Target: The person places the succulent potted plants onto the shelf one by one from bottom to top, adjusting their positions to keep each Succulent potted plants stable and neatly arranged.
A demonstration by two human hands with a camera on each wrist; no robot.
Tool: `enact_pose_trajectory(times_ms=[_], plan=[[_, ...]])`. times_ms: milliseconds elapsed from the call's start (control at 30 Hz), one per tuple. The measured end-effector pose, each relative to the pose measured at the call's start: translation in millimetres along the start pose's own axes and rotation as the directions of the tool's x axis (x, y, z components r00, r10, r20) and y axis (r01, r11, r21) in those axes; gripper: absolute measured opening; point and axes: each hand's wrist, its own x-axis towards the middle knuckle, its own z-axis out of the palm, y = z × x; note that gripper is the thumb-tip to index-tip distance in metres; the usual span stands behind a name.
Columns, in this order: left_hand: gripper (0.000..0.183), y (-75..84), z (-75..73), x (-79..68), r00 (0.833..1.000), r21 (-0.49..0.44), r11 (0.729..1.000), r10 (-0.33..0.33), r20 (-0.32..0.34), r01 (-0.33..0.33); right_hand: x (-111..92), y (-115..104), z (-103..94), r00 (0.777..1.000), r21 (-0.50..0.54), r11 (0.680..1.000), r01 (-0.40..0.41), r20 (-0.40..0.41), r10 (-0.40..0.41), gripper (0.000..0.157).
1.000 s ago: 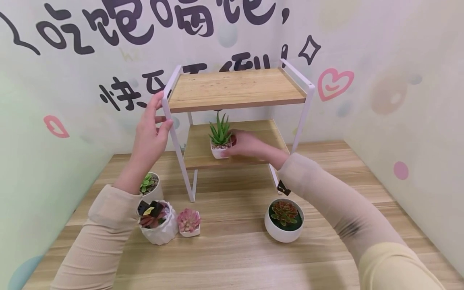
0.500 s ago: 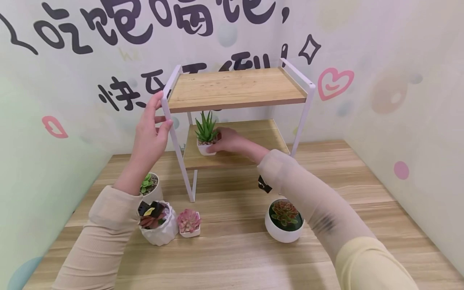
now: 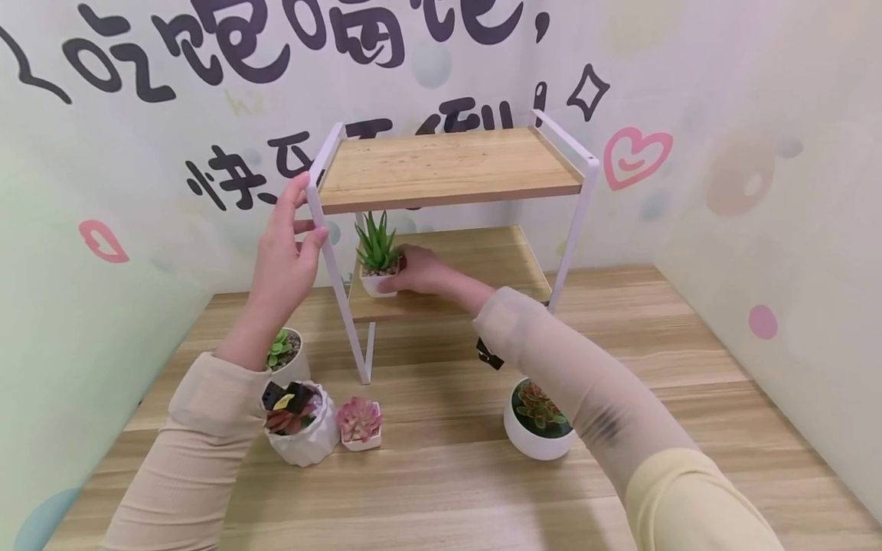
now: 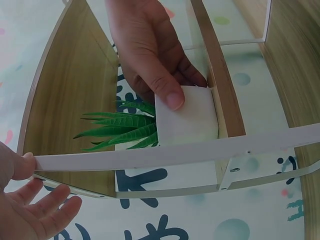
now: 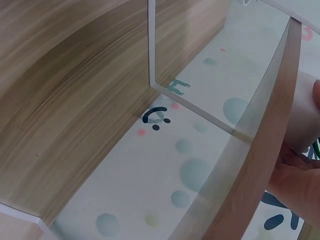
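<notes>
In the head view, my right hand (image 3: 422,269) grips the white square pot of a spiky green succulent (image 3: 377,246) at the left end of the middle shelf (image 3: 475,256). My thumb lies across the pot (image 4: 186,117) in the left wrist view, with the remaining fingers partly hidden behind it. The pot's base is right at the shelf board. My left hand (image 3: 285,252) touches the upper front left post (image 3: 329,245) of the white-framed wooden rack, its fingers loosely spread. The right wrist view catches only part of the pot (image 5: 302,112) at its right edge.
On the table (image 3: 441,490), left of the rack, stand a pink succulent (image 3: 360,421), a white textured pot (image 3: 306,440) and a round pot (image 3: 292,358) with a green succulent. A white bowl pot (image 3: 537,436) sits under my right forearm. The top board (image 3: 448,164) overhangs my right hand.
My right hand has carried the green succulent leftward along the middle shelf, close to the left post. My left hand has stayed at the post.
</notes>
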Motion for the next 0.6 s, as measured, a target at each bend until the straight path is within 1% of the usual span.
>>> enact_pose_trajectory(times_ms=[167,600], plan=[[0.058,0.8,-0.4,-0.4,1.0,0.005,1.0,0.001,0.0,-0.001,0.8,0.4,2.6,1.0,-0.011,1.0,0.002,-0.001,-0.002,0.065],[0.059,1.6,0.4,0.5,1.0,0.012,1.0,-0.006,-0.002,0.006,1.7,4.4,4.7,1.0,0.006,1.0,0.026,0.015,-0.026,0.067]])
